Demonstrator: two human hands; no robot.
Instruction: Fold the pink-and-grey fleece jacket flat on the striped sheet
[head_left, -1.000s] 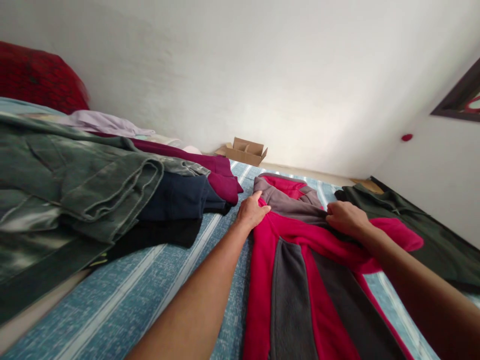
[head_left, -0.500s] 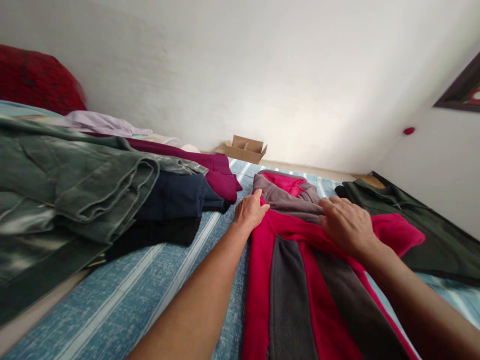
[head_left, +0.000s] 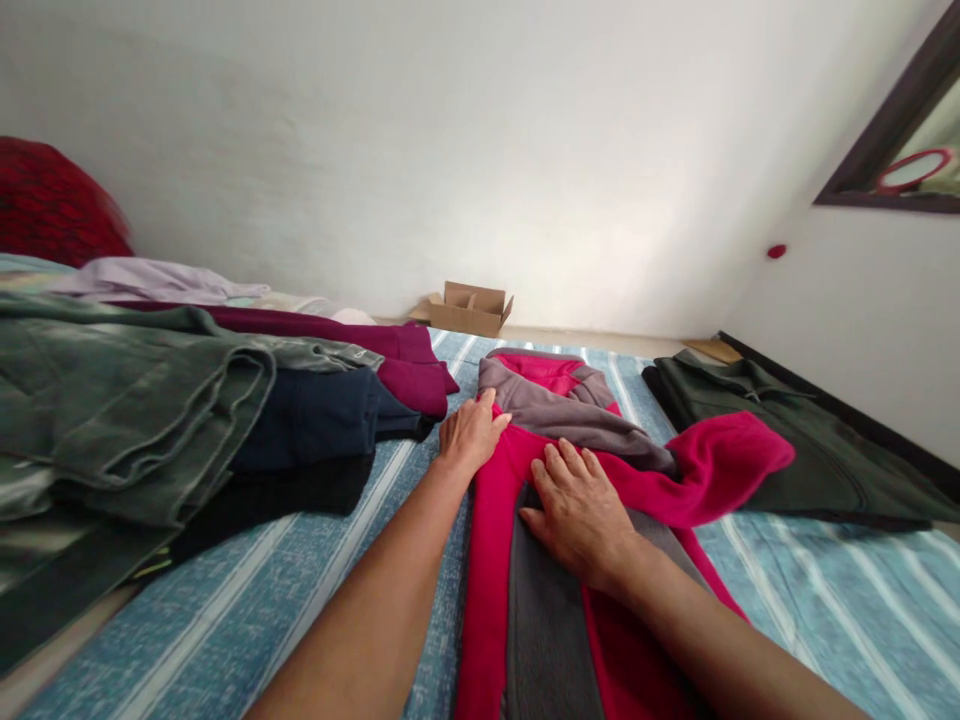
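Note:
A red and grey fleece jacket [head_left: 551, 620] lies lengthwise on the bed, its grey collar [head_left: 547, 390] toward the wall. One sleeve [head_left: 731, 465] is folded across the upper part, and its red end sticks out to the right. My left hand [head_left: 471, 435] pinches the jacket's left shoulder edge between thumb and fingers. Flat on the jacket, just below the folded sleeve, rests my right hand [head_left: 581, 510], fingers stretched out and holding nothing.
To the left, grey-green jeans [head_left: 135, 400] lie over navy [head_left: 307, 415], black and maroon clothes [head_left: 409, 365]. Folded dark green trousers [head_left: 795, 430] are on the right. A cardboard box [head_left: 469, 310] stands by the wall beyond the striped bedcover [head_left: 360, 555].
My right hand has moved left and toward me, from the sleeve to flat on the jacket's body. My left hand keeps its pinch at the shoulder. The view has shifted right.

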